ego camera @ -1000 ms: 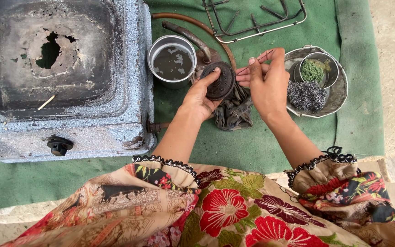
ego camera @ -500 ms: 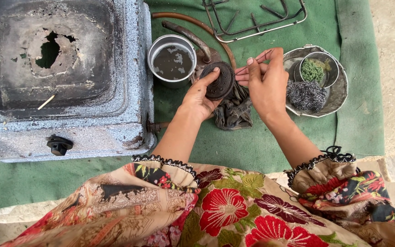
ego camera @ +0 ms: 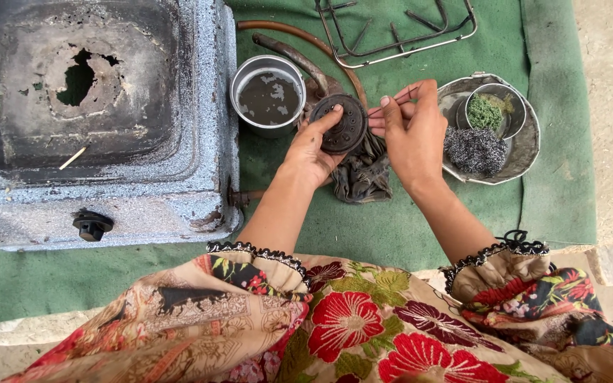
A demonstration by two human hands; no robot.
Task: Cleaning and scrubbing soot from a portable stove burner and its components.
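Fingers of the left hand [ego camera: 311, 151] are curled around the rim of a round, dark burner cap [ego camera: 344, 123], which is held up above a crumpled grey rag [ego camera: 365, 172] on the green mat [ego camera: 391, 227]. The thumb is laid along the cap's left edge, and the other fingers are hidden behind it. Fingers of the right hand [ego camera: 413, 135] are pinched shut on a thin wire or pin [ego camera: 390, 104], whose tip is pointed at the right edge of the cap; what the tip touches cannot be told.

Just beside the cap, to its left, a steel cup [ego camera: 267, 94] is set on the mat and is filled with murky grey water with pale patches on top. A rusty bent pipe [ego camera: 298, 58] is laid behind the cup and cap.

To the right of the right hand, a dented metal bowl [ego camera: 526, 145] is seen. A smaller steel bowl [ego camera: 516, 113] is placed inside it and is filled with a green scouring pad [ego camera: 485, 111]; a ball of steel wool [ego camera: 475, 149] is laid in the big bowl beside it.

At the top edge, a wire pot stand [ego camera: 399, 32] is laid on the mat. At the left, a speckled blue-grey stove [ego camera: 200, 142] is seen, blackened and holed in its top, with a black knob [ego camera: 91, 225] on its front. Floral sleeves are seen at the bottom.
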